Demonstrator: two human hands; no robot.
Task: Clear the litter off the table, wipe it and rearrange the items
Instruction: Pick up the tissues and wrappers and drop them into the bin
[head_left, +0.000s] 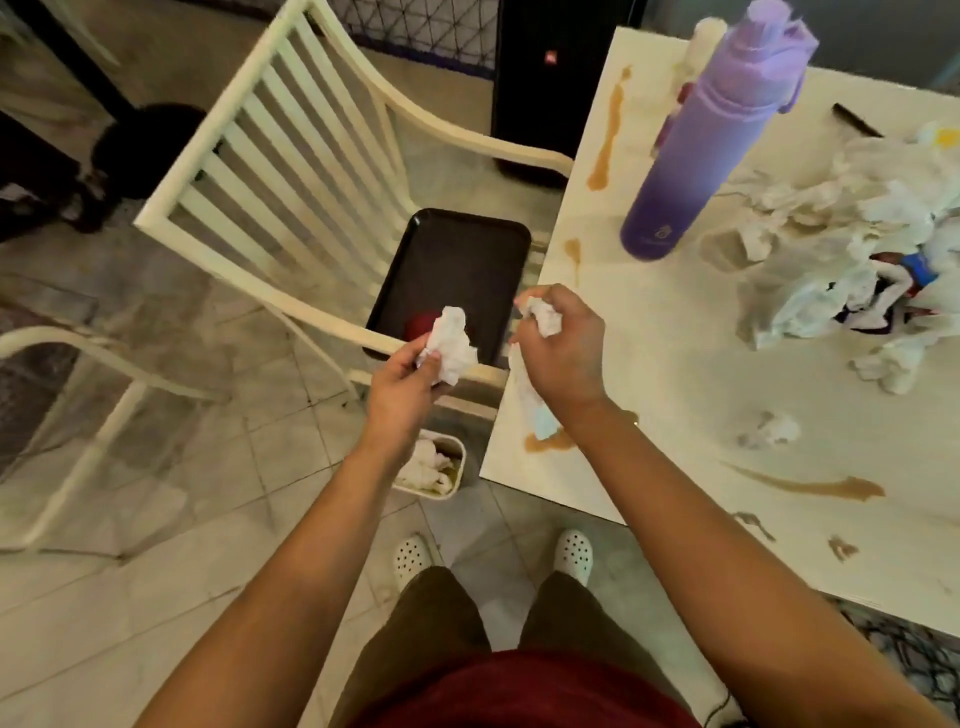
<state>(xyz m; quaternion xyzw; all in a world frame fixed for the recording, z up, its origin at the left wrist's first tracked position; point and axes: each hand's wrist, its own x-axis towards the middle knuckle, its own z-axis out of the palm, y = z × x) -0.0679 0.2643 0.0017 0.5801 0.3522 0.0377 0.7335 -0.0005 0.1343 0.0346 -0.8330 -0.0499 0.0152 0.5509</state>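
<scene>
My left hand (402, 382) grips a crumpled white tissue (453, 344) above the chair beside the table. My right hand (563, 345) holds another crumpled tissue (545, 316) at the table's left edge. Below both hands, on the floor, a small cream bin (457, 486) holds used tissues. The white table (649, 338) carries brown spill streaks (826, 487), a heap of crumpled tissues and wrappers (852, 249), a loose tissue ball (771, 430) and a tall purple bottle (696, 150).
A cream slatted chair (291, 135) stands left of the table with a black tray (457, 260) on its seat. A black speaker (550, 83) stands behind. A black pen (857, 120) lies at the table's far side. My feet in white clogs are on the tiled floor.
</scene>
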